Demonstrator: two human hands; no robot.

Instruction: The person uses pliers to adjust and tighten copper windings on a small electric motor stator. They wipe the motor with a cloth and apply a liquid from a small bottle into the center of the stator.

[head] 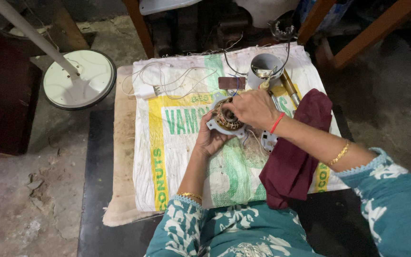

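Teal-and-white printed sleeves frame the bottom of the head view, where a person sits at a low work surface covered by a white woven sack (177, 157) with green and yellow print. A dark maroon cloth (293, 162) hangs over the right forearm. The left hand (209, 139) cups a small motor stator (225, 118), its copper windings set in a pale housing, from below and from the left, fingers curled around the rim. The right hand (254, 107), a red thread at its wrist, comes over the top of the stator with fingers bunched against the windings; whether they pinch a wire cannot be told from this angle. The stator is held just above the middle of the sack. Beyond it lie a small brown block (230, 83), a white cylindrical housing (265, 66) with wires trailing from it, and a white cord with plug (147, 90). Farther left, on the concrete floor, stands a round white fan base (83, 78) with its pole.
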